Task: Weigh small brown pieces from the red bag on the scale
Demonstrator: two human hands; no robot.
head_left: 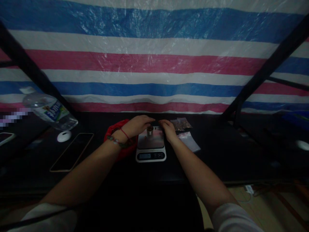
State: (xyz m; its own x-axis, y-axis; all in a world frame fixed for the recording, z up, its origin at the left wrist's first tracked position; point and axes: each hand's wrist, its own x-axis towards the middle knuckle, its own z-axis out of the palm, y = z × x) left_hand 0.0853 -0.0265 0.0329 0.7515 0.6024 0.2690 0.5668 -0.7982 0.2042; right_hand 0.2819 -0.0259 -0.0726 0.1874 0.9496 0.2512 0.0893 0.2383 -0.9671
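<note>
From here I see the left hand (138,125) and right hand (169,129) held apart above the digital scale (151,143) on the black worktop (222,154), a small metal cup (150,132) standing on its plate and a red bag (126,153) just left, though whether either grips anything I can't tell

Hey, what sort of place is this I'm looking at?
Probably a makeshift indoor workspace, though I can't tell in what building. A striped tarp hangs behind a black table, which holds a digital scale and small plastic bags.
</note>
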